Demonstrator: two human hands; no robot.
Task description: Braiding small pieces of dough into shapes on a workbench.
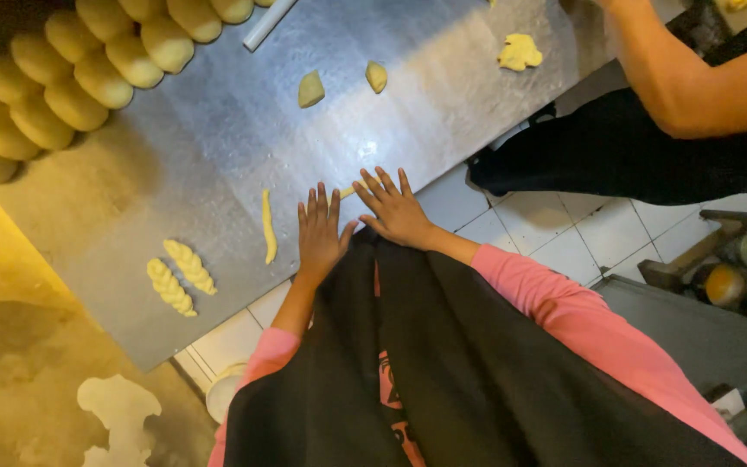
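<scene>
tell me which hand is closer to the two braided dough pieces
Left. The left hand lies flat just right of the braided dough pieces; the right hand is farther right.

Both hands, left hand (320, 235) and right hand (394, 210), are laid flat, fingers spread, on a dough strip (350, 189) on the metal table (218, 130). Two braided pieces (181, 276) are seen nearby.

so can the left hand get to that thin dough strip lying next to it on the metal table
Probably yes. The left hand lies flat, apart from the dough strip, with only bare metal table between them. The two braided pieces sit further off.
</scene>
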